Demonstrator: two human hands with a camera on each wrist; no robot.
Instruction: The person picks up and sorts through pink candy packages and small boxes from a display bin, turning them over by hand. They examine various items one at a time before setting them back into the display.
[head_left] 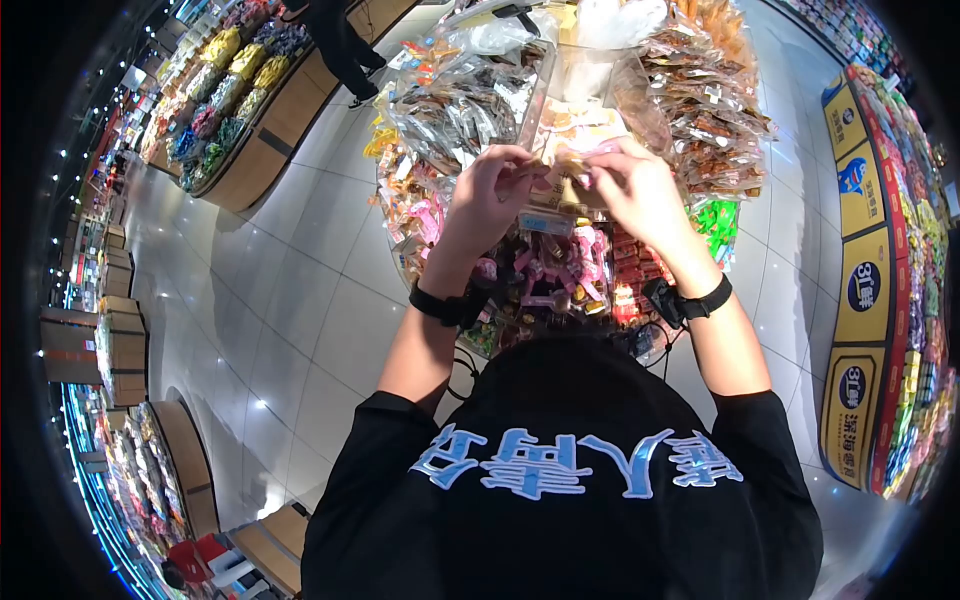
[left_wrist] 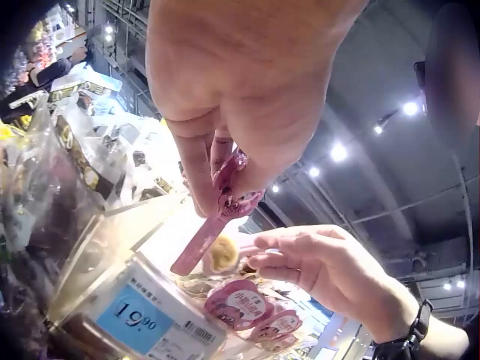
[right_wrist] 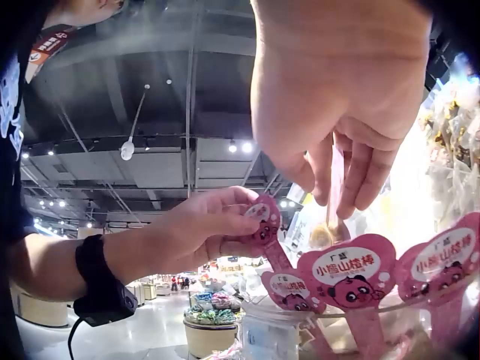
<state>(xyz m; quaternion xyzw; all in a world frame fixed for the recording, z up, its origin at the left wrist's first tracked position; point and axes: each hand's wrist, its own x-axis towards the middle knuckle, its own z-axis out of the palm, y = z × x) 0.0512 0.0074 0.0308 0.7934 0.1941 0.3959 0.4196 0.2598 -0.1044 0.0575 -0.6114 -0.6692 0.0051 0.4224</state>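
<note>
Both hands are over a clear bin [right_wrist: 270,334] of pink bear-printed hawthorn sticks [right_wrist: 352,277], whose rounded heads stand up at its rim. My left hand [head_left: 490,200] pinches one pink hawthorn stick [left_wrist: 201,244] by its bear-printed head [right_wrist: 264,219], its narrow end slanting down in the left wrist view. Close beside it, my right hand [head_left: 640,195] has fingers and thumb closed on a thin pink piece [right_wrist: 337,169], mostly hidden by the fingers. A round yellowish thing [left_wrist: 222,255] shows near the right fingertips in the left wrist view.
A 19.90 price tag [left_wrist: 139,319] fronts the bin. Bagged snacks [head_left: 450,100] are heaped at left, more brown packets [head_left: 710,90] at right, and pink sweets [head_left: 565,265] lie nearer. A yellow-panelled shelf [head_left: 865,270] stands far right; a person [head_left: 340,45] is at the upper left.
</note>
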